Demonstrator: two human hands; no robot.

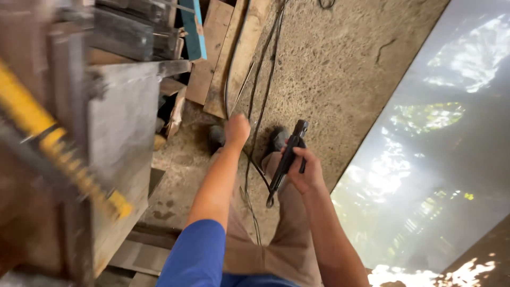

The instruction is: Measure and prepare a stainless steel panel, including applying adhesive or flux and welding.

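Standing over a rough concrete floor [329, 69], the person keeps the right hand [305, 172] wrapped around the black handle of a welding electrode holder [289, 157], the grip closed firmly on it, thumb side up. The tool sits slanted, its head raised toward the far side and its tail end pointing down to where a dark cable [260, 106] runs off along the floor, probably so the lead hangs free of the legs. The left hand [237, 129] is stretched forward and lower, fingers curled into a closed fist; it appears to close on a thin rod or cable near the floor, though what it clamps is too blurred to tell. Wooden planks [226, 58] lie flat just beyond that fist, with the cable crossing them. At the left a stack of grey metal plates [122, 122] stands beside a blurred yellow tool [58, 154], close to the camera. A large shiny metal sheet [441, 149] lies to the right, mirroring foliage and light, well apart from both hands.
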